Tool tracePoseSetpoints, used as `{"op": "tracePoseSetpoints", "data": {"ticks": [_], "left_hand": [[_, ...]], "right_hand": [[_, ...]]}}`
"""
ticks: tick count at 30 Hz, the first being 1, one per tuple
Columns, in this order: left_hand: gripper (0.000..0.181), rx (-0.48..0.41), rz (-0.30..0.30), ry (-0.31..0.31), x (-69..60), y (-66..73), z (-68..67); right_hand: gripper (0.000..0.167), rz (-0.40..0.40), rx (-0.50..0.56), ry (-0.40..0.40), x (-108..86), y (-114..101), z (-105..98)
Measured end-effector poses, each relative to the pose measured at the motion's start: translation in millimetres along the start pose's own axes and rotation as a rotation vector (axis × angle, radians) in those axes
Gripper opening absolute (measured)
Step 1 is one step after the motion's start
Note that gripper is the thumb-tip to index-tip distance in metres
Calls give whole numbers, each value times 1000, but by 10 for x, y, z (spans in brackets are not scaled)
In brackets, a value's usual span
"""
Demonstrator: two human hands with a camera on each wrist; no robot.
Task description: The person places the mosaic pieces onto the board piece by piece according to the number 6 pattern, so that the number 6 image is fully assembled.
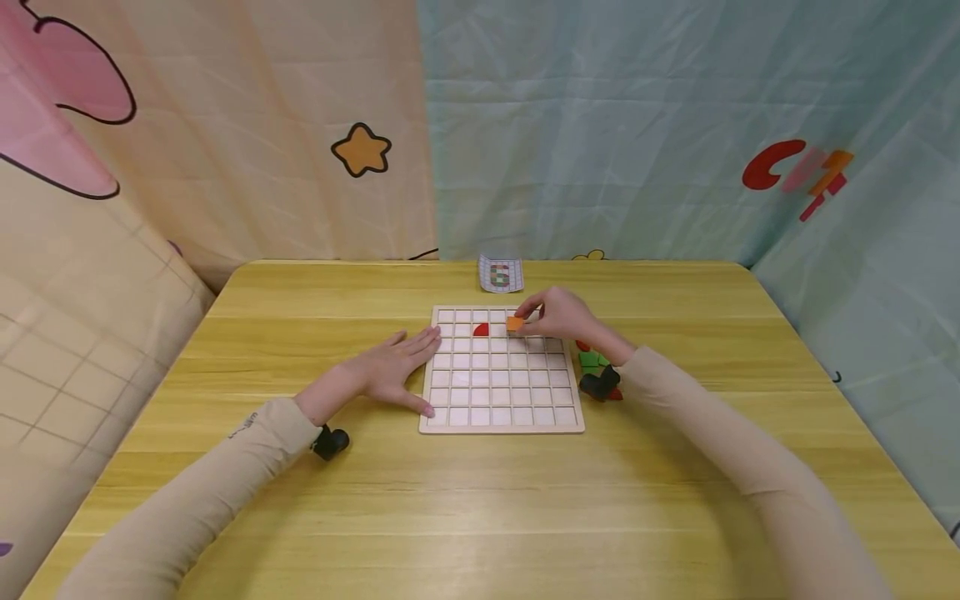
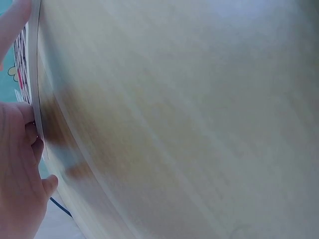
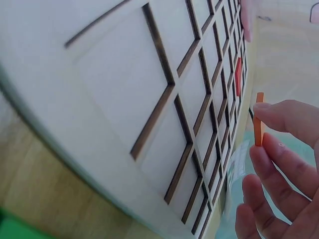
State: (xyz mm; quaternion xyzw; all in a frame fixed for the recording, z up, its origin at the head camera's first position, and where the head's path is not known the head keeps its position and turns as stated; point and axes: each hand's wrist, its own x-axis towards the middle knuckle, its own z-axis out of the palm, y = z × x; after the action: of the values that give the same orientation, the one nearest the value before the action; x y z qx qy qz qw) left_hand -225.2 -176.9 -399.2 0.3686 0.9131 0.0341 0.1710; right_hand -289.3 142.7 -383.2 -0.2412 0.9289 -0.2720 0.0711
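Note:
A white grid board (image 1: 480,426) with raised wooden dividers lies on the table. One red quarter-round tile (image 1: 482,330) sits in a cell of its second row from the back. My right hand (image 1: 562,314) pinches an orange square tile (image 1: 514,323) between thumb and fingers above that same row, to the right of the red tile. In the right wrist view the orange tile (image 3: 258,119) appears edge-on, apart from the board. My left hand (image 1: 393,368) rests at the board's left edge, its fingers spread and straight, fingertips touching the rim.
Green tiles (image 1: 590,360) and some red ones lie right of the board, partly hidden by the right wrist. A small card (image 1: 500,274) with a coloured grid pattern lies behind the board. Curtains hang beyond the table (image 1: 480,517).

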Motion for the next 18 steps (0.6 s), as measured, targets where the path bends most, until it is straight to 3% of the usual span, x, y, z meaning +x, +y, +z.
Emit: {"op": "tracePoseSetpoints", "data": {"ticks": [7, 18], "left_hand": [[119, 0, -4, -4, 1, -2, 7], [119, 13, -8, -19, 17, -13, 13]], "right_hand": [[27, 27, 8, -44, 85, -55, 59], [27, 6, -15, -55, 164, -158, 117]]}}
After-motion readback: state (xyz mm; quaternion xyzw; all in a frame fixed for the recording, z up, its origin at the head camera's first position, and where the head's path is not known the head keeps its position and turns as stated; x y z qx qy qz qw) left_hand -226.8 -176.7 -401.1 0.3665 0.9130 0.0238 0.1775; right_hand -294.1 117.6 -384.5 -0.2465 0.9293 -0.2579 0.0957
